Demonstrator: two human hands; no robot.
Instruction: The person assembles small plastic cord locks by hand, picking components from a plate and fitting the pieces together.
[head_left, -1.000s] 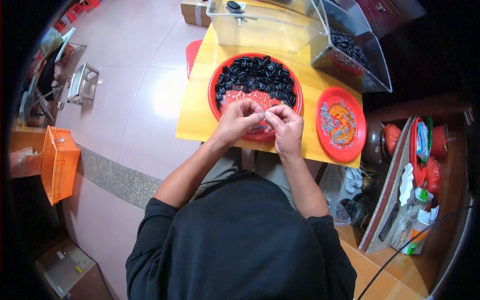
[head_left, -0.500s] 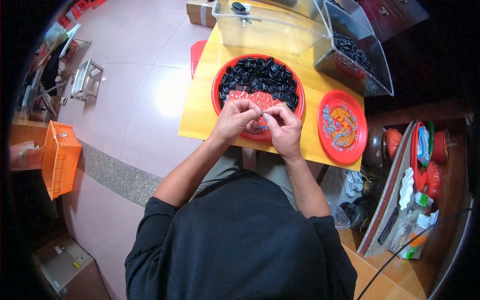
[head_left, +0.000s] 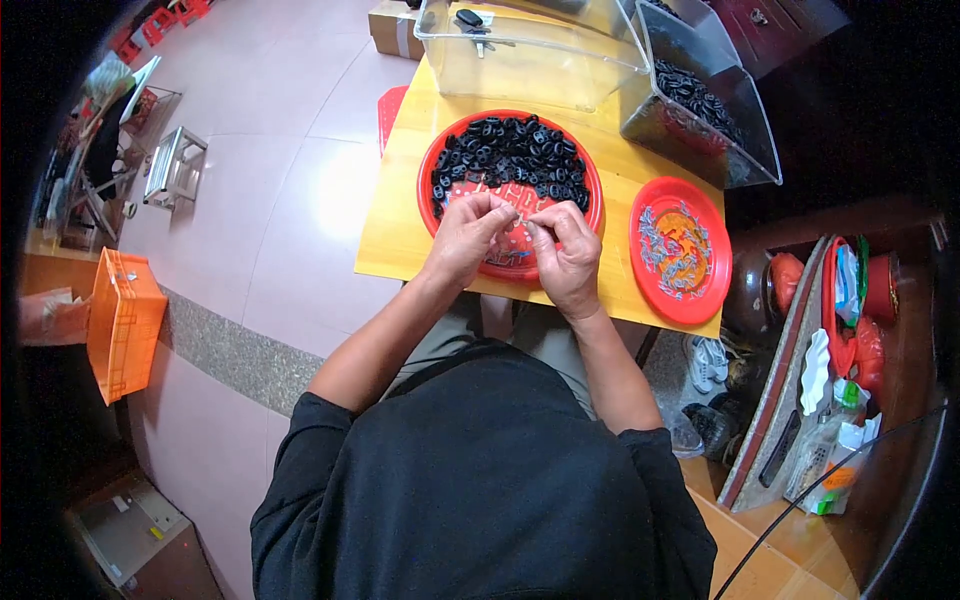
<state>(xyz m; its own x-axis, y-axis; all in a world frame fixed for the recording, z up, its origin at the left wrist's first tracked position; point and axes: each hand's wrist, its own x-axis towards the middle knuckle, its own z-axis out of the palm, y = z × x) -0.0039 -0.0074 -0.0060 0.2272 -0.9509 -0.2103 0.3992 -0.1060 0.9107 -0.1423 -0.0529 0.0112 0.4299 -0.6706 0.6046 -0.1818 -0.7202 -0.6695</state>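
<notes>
My left hand (head_left: 466, 238) and my right hand (head_left: 567, 258) meet over the near half of a round red tray (head_left: 427, 190), thumbs pinched against forefingers. Something tiny and pale shows between the fingertips, too small to name. In the tray's far half lies a heap of small black plastic pieces with holes (head_left: 512, 155). A few small grey-blue bits (head_left: 508, 259) lie at its near edge. Right of it, a red plate (head_left: 722, 262) carries many small grey slivers (head_left: 662, 240) around an orange centre.
Behind the tray on the yellow table (head_left: 390, 245) stands a clear plastic bin (head_left: 540, 65), with keys (head_left: 472, 28) at it. Another clear bin (head_left: 700, 100) holds more black pieces. An orange crate (head_left: 128, 325) is at left; a shelf with bags (head_left: 845, 400) is at right.
My fingertips have drawn slightly apart, and a tiny pale thing now shows between them. The table and trays have shifted a little leftward in view.
</notes>
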